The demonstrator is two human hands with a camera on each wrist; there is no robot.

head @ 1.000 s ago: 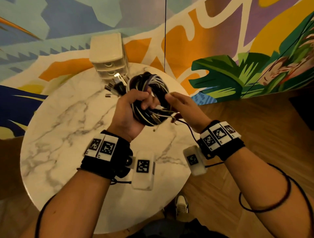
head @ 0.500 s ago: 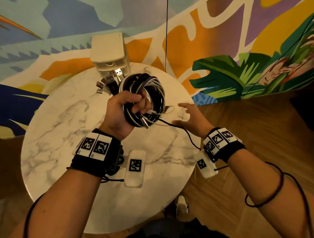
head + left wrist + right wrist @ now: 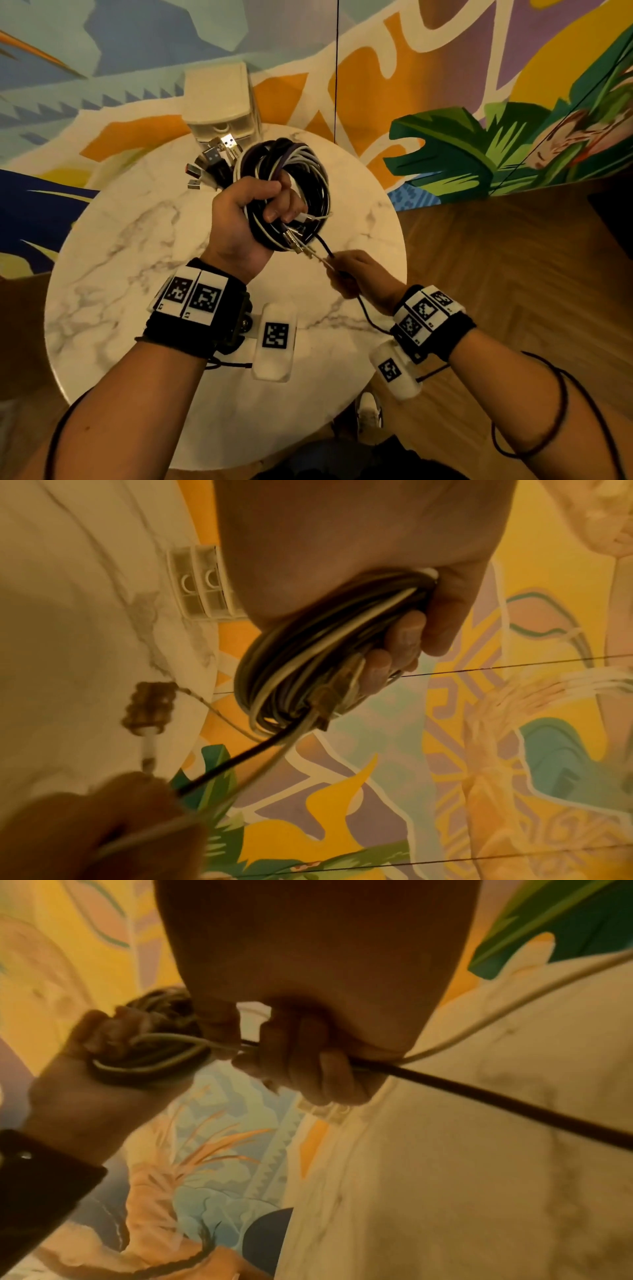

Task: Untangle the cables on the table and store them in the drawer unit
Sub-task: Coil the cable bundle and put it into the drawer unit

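Observation:
My left hand grips a coiled bundle of black, white and purple cables above the round marble table. Several USB plugs stick out of the bundle toward the drawer unit. My right hand sits just below and right of the coil, fingers curled round a black cable and a thin white cable that run out of it. In the left wrist view the coil fills the fist, with both strands leading down to the right hand.
The cream drawer unit stands at the table's far edge against a painted mural wall, its drawers shut. Wooden floor lies to the right, and a shoe shows under the table's near edge.
My right hand let go of the coil, opened briefly, then dropped toward me and took hold of the black and white strands. The left hand shifted the coil slightly left.

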